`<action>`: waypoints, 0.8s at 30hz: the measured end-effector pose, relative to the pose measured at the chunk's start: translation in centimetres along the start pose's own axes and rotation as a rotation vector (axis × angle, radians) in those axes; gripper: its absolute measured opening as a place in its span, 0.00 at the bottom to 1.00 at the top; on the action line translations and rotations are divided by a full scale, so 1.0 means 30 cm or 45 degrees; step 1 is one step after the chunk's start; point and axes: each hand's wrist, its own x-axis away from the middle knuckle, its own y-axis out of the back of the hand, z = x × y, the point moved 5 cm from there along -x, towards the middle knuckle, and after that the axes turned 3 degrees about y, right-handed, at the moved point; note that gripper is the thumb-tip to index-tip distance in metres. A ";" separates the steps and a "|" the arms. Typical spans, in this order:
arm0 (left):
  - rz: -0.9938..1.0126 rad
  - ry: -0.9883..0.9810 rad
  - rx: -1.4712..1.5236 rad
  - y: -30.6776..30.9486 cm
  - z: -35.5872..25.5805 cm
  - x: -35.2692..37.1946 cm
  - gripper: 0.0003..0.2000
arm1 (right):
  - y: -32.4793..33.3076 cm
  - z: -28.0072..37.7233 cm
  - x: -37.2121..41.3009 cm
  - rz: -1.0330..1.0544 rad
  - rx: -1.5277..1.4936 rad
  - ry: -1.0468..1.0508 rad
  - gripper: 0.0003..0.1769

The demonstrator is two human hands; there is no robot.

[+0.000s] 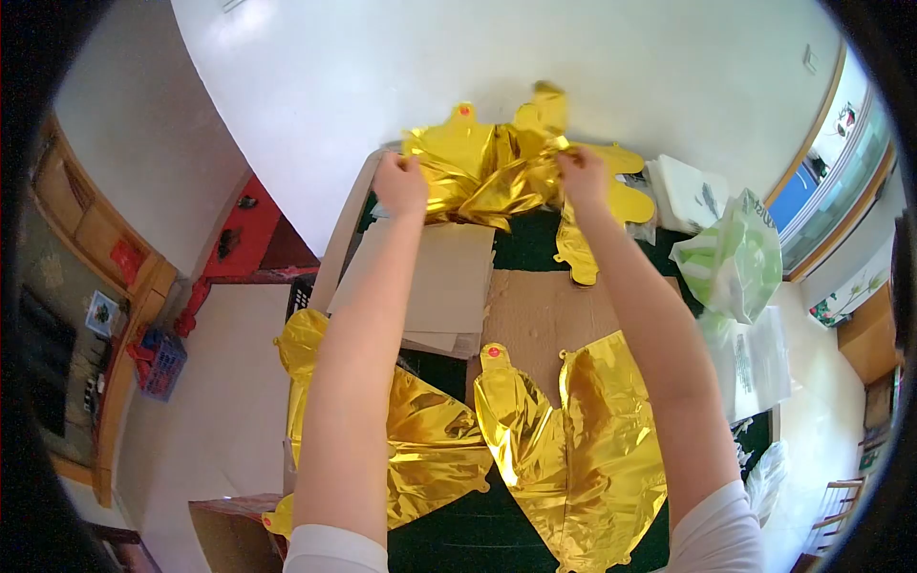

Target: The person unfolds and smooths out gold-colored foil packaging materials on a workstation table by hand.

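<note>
My left hand (402, 181) and my right hand (582, 178) are both closed on a crumpled gold foil balloon (468, 158), stretched between them at the table's far side near the wall. A tab with a red dot sticks up from its top edge. Under and beside my right hand lies another flat gold foil piece (626, 202). Closer to me, a flat gold foil balloon (611, 458) with a red-dotted tab lies at the right. A further gold foil balloon (430, 444) at the left is partly hidden by my left forearm.
Grey-white cardboard sheets (449, 277) and a brown cardboard piece (535, 315) lie on the dark green tabletop (430, 549). Right of them are a white packet (686, 194), a green-and-white plastic bag (734, 258) and clear plastic sleeves (750, 368). An open cardboard box (234, 535) stands at lower left.
</note>
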 end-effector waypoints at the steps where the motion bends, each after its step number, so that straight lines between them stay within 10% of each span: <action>1: -0.132 0.026 -0.049 0.033 0.016 -0.024 0.10 | 0.050 0.004 -0.021 -0.142 0.023 0.029 0.13; 4: -0.160 0.237 0.043 0.104 0.049 -0.087 0.09 | 0.222 0.063 -0.058 -0.329 -0.022 0.009 0.13; 9: -0.166 -0.149 0.206 0.093 -0.055 -0.091 0.07 | 0.440 0.184 -0.089 -0.466 -0.181 0.087 0.12; 15: 0.813 -0.293 0.128 -0.150 -0.211 0.133 0.26 | 0.580 0.291 -0.043 -0.358 -0.554 0.051 0.11; 22: 0.878 -0.785 0.197 0.145 -0.456 0.411 0.38 | 0.753 0.460 0.170 -0.164 -0.651 0.024 0.11; 24: 1.067 -0.601 0.279 0.306 -0.530 0.493 0.36 | 0.786 0.531 0.245 -0.157 -0.744 -0.016 0.10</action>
